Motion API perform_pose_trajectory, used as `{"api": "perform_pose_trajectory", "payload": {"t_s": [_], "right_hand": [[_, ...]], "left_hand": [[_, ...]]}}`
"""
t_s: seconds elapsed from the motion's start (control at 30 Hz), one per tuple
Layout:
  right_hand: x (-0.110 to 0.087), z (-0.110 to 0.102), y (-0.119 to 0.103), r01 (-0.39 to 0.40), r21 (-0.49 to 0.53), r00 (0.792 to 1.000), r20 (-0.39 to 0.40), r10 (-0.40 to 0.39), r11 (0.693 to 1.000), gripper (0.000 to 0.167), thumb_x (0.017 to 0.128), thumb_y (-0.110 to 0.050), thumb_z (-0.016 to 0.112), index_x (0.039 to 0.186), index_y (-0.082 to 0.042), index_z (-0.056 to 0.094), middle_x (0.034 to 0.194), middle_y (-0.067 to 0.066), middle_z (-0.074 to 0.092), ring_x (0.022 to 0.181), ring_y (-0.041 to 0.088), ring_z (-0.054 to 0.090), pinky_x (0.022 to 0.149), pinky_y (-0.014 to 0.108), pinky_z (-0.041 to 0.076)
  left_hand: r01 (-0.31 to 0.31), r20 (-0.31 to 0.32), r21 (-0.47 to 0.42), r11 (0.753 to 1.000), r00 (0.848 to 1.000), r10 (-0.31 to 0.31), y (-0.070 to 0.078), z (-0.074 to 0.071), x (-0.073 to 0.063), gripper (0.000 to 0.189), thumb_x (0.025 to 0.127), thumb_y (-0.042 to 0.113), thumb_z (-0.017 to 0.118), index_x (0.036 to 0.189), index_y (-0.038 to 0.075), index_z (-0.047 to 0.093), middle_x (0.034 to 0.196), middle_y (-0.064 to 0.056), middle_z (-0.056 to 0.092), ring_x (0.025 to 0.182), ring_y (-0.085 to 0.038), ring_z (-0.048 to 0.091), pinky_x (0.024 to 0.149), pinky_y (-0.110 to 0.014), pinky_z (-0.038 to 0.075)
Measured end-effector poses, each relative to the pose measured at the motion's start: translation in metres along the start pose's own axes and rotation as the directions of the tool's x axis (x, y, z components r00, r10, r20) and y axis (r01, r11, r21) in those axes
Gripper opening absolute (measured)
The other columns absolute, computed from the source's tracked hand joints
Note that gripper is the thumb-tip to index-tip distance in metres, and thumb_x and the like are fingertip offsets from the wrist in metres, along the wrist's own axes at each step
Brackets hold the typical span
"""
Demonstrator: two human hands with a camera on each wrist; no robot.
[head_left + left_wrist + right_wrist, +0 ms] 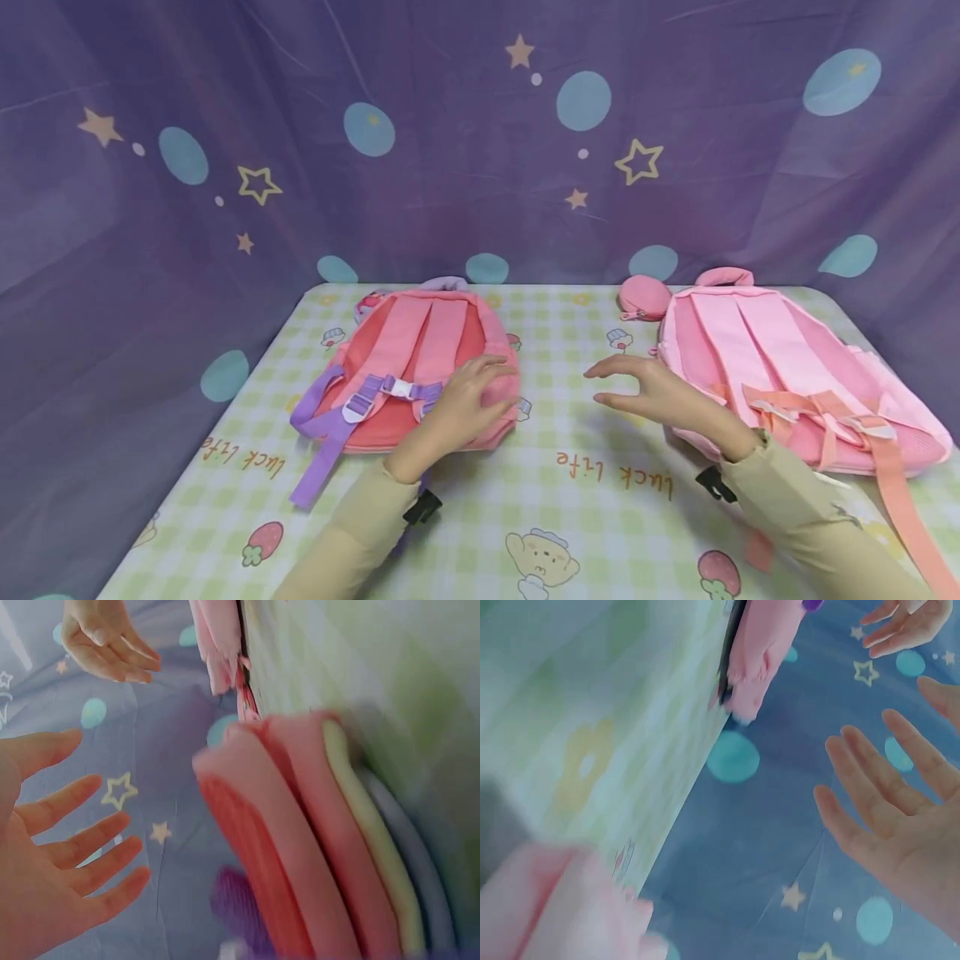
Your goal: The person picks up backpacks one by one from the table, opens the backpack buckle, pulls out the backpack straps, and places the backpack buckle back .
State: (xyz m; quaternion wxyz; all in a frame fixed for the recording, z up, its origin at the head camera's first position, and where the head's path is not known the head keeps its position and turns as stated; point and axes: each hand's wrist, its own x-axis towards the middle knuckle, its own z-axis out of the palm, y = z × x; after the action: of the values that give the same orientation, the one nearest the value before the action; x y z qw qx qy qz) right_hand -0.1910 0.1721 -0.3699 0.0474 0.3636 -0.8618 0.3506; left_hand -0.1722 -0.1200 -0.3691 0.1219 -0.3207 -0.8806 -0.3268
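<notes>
Two child-size backpacks lie on the table with their strap sides up. The coral-pink backpack (384, 423) on the left has purple webbing and a white buckle (401, 388) joining its shoulder straps. My left hand (468, 402) hovers over its right side, fingers spread and holding nothing. In the left wrist view, that hand (67, 855) shows apart from the backpack's layered side (300, 825). The light-pink backpack (810, 350) on the right has orange webbing (896, 500). My right hand (660, 392) is just left of it, fingers loosely extended, with nothing in the grasp.
A round pink pouch (644, 297) sits by the light-pink backpack's top corner. A small item (367, 307) peeks out behind the coral one. The checked tablecloth (570, 533) covers the table, and a purple curtain (465, 200) hangs behind it.
</notes>
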Motion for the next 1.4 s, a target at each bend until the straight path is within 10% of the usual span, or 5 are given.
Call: {"api": "perform_pose_trajectory", "payload": {"t_s": [0.93, 1.2, 1.4], "right_hand": [[0.059, 0.068, -0.03, 0.056, 0.136, 0.976, 0.203, -0.083, 0.989, 0.035, 0.088, -0.008, 0.066, 0.121, 0.004, 0.063, 0.13, 0.025, 0.055, 0.122, 0.037, 0.052, 0.102, 0.048, 0.042], [0.067, 0.082, -0.036, 0.087, 0.118, 0.969, 0.222, -0.112, 0.989, 0.042, 0.089, -0.015, 0.067, 0.124, 0.006, 0.061, 0.134, 0.026, 0.052, 0.126, 0.039, 0.048, 0.105, 0.047, 0.039], [0.072, 0.093, -0.042, 0.11, 0.112, 0.964, 0.23, -0.133, 0.988, 0.046, 0.086, -0.013, 0.071, 0.126, 0.006, 0.06, 0.135, 0.025, 0.051, 0.126, 0.035, 0.048, 0.106, 0.041, 0.039]], "left_hand": [[0.203, -0.14, 0.167, 0.965, 0.974, -0.18, -0.052, -0.071, -0.064, 0.039, 0.078, 0.004, 0.079, 0.114, -0.005, 0.065, 0.128, -0.028, 0.053, 0.121, -0.046, 0.047, 0.1, -0.064, 0.032], [0.287, -0.096, 0.206, 0.935, 0.957, -0.273, -0.063, -0.093, -0.083, 0.043, 0.081, 0.013, 0.077, 0.12, -0.001, 0.063, 0.134, -0.033, 0.045, 0.127, -0.054, 0.036, 0.101, -0.07, 0.023], [0.249, -0.125, 0.27, 0.93, 0.967, -0.223, -0.074, -0.101, -0.099, 0.048, 0.075, 0.012, 0.081, 0.117, -0.004, 0.065, 0.13, -0.033, 0.048, 0.123, -0.055, 0.038, 0.097, -0.07, 0.026]]}}
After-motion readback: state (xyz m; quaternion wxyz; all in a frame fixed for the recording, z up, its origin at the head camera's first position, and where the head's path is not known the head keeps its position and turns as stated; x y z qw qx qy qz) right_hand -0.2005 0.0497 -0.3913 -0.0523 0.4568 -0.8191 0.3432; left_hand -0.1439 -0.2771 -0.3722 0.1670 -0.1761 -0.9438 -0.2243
